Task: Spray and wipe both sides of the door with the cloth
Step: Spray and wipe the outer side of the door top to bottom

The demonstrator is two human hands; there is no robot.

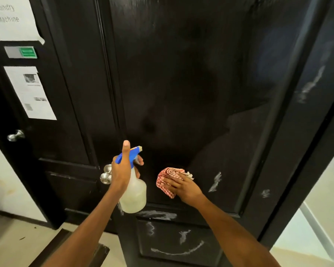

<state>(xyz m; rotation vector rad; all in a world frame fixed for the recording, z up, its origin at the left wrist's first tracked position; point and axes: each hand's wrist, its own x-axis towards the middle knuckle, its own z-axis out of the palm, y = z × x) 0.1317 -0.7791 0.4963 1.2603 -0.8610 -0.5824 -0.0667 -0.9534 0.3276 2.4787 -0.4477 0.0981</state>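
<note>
A glossy black panelled door [191, 83] fills the view, with white smears on its lower panels and right edge. My left hand [121, 170] grips a translucent spray bottle [134, 195] by its blue trigger head, the nozzle pointing at the door, thumb raised along the top. My right hand [183, 186] presses a bunched red-and-white checked cloth [169, 180] flat against the door at mid height, fingers spread over it. A silver round door knob [106, 177] sits just left of the bottle.
Further left stands another black door [52, 132] with a silver knob [15, 135], paper notices [30, 92] and a green-and-grey sign [20, 52]. Pale tiled floor [17, 241] lies below; a bright opening shows at the lower right [316, 218].
</note>
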